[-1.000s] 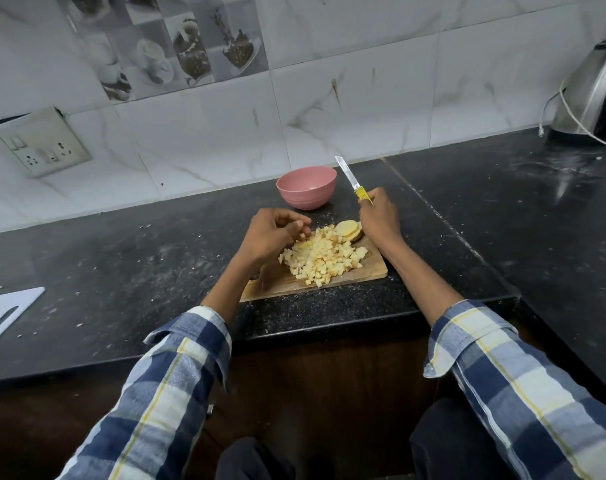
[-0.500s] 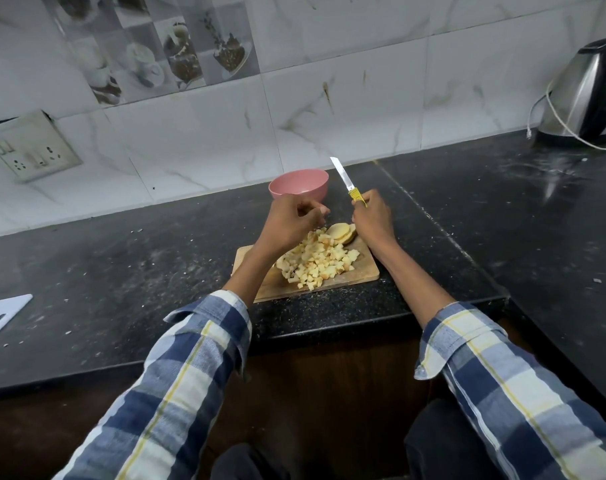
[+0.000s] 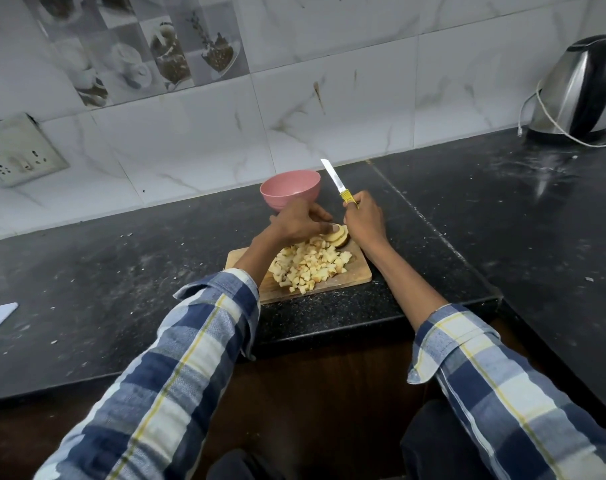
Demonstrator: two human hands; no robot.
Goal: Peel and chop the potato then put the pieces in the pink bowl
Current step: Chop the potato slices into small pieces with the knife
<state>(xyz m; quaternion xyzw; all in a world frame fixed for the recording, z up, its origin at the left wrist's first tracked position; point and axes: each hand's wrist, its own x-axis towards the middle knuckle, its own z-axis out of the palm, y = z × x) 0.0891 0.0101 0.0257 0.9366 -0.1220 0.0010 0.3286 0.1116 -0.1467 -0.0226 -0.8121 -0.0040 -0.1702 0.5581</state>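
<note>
Potato slices (image 3: 336, 236) under left hand (image 3: 299, 223)

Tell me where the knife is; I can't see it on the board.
In the head view the knife is in the right hand, blade up, just right of the pink bowl.

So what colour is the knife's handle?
Yellow; the knife handle shows in the head view, held in the right hand.

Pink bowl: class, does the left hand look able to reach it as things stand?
Probably yes. The left hand touches the potato slices right in front of the pink bowl, and nothing lies between them. The knife in the right hand points up beside the bowl.
</note>
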